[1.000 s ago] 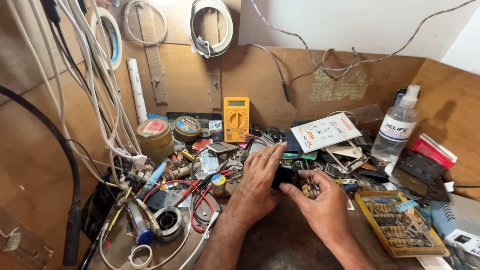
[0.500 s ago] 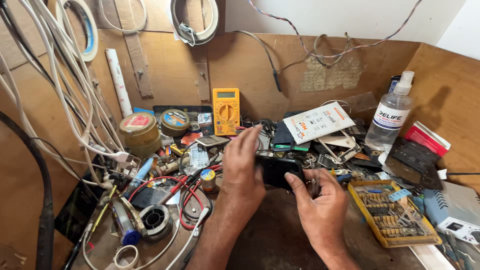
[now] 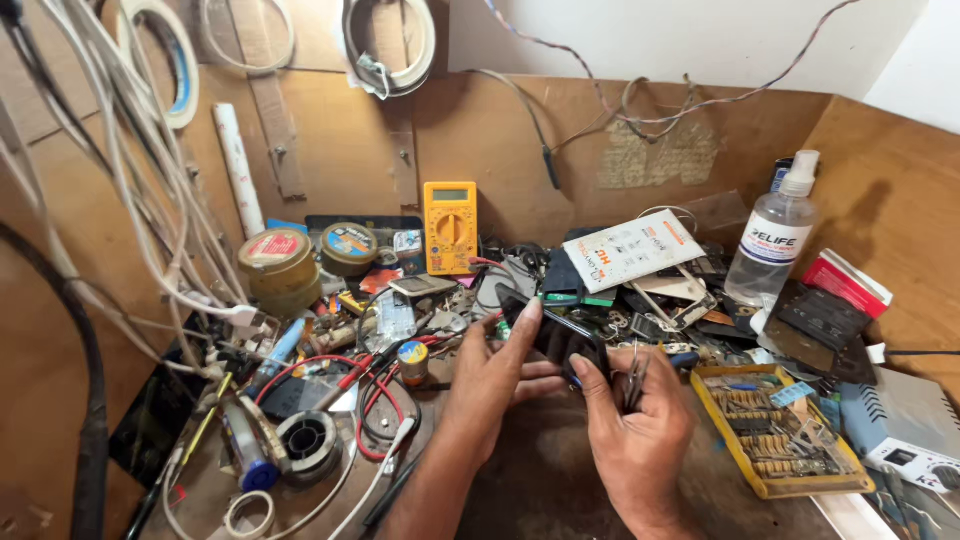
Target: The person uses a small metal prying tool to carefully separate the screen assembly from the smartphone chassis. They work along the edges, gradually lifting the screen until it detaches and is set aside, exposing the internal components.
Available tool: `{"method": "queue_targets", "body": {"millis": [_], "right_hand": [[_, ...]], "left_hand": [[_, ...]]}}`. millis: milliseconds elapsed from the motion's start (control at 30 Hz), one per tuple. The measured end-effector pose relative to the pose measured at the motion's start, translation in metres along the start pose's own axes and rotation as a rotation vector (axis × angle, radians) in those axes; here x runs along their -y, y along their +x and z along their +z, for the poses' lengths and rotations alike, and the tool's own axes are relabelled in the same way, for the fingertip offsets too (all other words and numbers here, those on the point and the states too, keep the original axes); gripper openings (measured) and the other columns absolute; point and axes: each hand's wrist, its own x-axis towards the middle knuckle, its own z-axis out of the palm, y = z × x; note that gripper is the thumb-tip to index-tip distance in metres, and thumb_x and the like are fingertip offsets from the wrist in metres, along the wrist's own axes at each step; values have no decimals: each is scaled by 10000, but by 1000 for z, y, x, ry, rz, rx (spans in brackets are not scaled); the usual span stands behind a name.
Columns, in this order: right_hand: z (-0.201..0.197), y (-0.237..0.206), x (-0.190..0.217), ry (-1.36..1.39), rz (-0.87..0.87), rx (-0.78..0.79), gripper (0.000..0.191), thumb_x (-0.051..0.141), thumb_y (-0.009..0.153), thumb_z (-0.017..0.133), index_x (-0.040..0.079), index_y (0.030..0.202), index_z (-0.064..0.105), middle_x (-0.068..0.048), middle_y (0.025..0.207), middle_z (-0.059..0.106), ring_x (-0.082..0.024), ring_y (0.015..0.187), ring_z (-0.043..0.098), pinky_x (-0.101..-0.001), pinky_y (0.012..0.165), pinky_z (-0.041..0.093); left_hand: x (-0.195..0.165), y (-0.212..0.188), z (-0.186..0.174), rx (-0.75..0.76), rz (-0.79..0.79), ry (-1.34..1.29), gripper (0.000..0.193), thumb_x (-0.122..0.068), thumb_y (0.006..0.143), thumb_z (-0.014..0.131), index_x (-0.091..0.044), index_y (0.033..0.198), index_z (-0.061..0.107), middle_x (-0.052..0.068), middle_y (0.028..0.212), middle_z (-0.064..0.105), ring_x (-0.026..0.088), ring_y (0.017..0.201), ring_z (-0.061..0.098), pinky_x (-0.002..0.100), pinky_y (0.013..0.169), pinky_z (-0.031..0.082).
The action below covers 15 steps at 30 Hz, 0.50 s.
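A black mobile phone (image 3: 556,335) is held tilted above the cluttered wooden bench, gripped from both sides. My left hand (image 3: 492,375) clasps its left end, fingers behind and thumb on the top edge. My right hand (image 3: 635,425) grips the right end with thumb and forefinger, and a pair of metal tweezers (image 3: 634,372) is tucked in the same hand, pointing up.
A yellow multimeter (image 3: 450,227) leans on the back wall. A clear spray bottle (image 3: 770,245) stands at right, near a yellow tray of small parts (image 3: 775,430). Round tins (image 3: 275,262), a solder spool (image 3: 306,437), red leads and white cables crowd the left.
Both hands have lifted the phone up off the clutter and tilted it. The camera view has shifted slightly, bringing the hands nearer the middle of the picture.
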Motion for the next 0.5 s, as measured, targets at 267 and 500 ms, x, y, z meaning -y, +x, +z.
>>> {"method": "queue_targets", "body": {"millis": [267,500], "right_hand": [[1,2,5,-17,-19,117,182,78,839,832,-12,907,690,-25,833,671,-95,656,530,-252,584,428],[0,0,-1,219,-106,225,199,106,927,715,0,1096,709,-26,1015,696,-59,879,626,-233,728,490]], "left_hand": [[-14,2,-9,37,-16,-101,1087,-397,702,817,-124,1573,226,247,1402,526,408,1030,682,463,734,659],[-15,5,-19,16,78,-64,952,-330,695,849,-114,1529,446,146,1104,675,240,762,691,388,582,636]]}}
